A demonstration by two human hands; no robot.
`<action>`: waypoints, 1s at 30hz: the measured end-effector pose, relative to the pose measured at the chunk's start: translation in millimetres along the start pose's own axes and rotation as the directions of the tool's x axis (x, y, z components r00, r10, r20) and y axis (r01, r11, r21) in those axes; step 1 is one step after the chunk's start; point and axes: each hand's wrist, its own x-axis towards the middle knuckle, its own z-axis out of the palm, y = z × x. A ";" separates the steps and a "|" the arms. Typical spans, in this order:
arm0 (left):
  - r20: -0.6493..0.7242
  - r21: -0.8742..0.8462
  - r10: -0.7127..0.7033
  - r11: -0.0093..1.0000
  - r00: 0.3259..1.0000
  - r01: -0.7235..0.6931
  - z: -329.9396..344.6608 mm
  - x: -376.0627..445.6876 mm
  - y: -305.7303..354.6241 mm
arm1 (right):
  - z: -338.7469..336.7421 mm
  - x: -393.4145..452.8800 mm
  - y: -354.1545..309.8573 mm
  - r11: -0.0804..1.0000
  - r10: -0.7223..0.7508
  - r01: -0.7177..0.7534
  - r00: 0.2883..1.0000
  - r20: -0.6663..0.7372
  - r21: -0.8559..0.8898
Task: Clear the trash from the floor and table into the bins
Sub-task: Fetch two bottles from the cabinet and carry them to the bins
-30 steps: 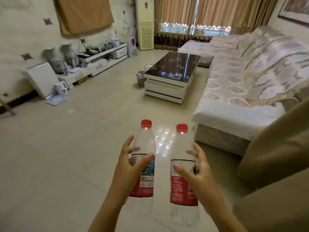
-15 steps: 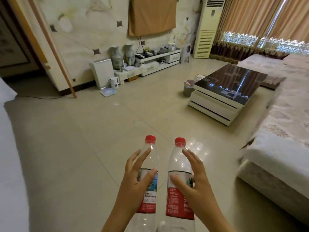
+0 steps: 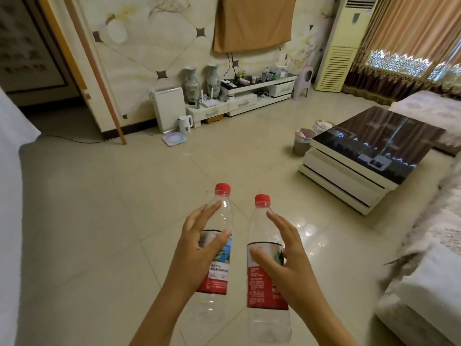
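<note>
My left hand [image 3: 197, 253] grips an empty clear plastic bottle [image 3: 219, 270] with a red cap and red label, held upright over the tiled floor. My right hand [image 3: 284, 260] grips a second bottle [image 3: 264, 278] of the same kind beside it. The two bottles stand close together without touching. Far ahead to the right, a grey bin [image 3: 303, 142] and a white bin [image 3: 323, 126] stand on the floor at the left end of the dark glass coffee table [image 3: 369, 136]. Both bins hold some trash.
A sofa with a patterned cover [image 3: 429, 258] runs along the right. A TV cabinet [image 3: 249, 96], two vases, a white heater panel [image 3: 169, 108] and a kettle [image 3: 185, 124] line the far wall. A doorway opens at the left, and a white surface [image 3: 12, 171] edges the left side.
The view has swung left, from the sofa and table toward the wall and doorway. Both hands kept their bottles, and the bottles drew closer together.
</note>
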 end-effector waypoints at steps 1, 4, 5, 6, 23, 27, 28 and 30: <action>-0.005 0.000 -0.003 1.000 1.000 0.003 1.2 13.8 0.0 | -1.2 13.0 -1.1 1.000 0.000 0.000 1.000 0.005 0.008; -0.016 -0.003 -0.001 1.000 1.000 0.001 5.3 60.7 -0.3 | -4.0 58.6 -1.1 1.000 -0.010 0.010 1.000 0.009 0.017; -0.016 -0.009 0.001 1.000 1.000 -0.001 6.8 77.6 -1.6 | -4.3 75.0 -0.7 1.000 -0.012 0.012 1.000 0.008 0.017; -0.014 -0.017 0.002 1.000 1.000 -0.002 7.8 94.6 -3.8 | -3.8 92.0 0.8 1.000 -0.012 0.012 1.000 0.003 0.016; 0.068 -0.059 -0.013 0.998 0.998 0.017 -11.8 407.9 -42.0 | 35.3 400.4 5.9 0.999 -0.025 0.023 0.999 -0.042 -0.048; 0.075 -0.061 -0.023 0.998 0.997 0.027 -15.1 475.8 -51.5 | 42.4 470.1 12.2 0.993 -0.045 0.040 0.998 -0.047 -0.108; 0.066 -0.065 -0.029 0.997 0.997 0.033 -16.0 495.4 -54.7 | 44.7 489.6 14.0 0.992 -0.048 0.043 0.998 -0.038 -0.119; 0.044 -0.069 -0.043 0.997 0.998 0.046 -17.0 536.7 -60.7 | 49.4 530.7 18.8 0.990 -0.050 0.048 0.999 -0.013 -0.133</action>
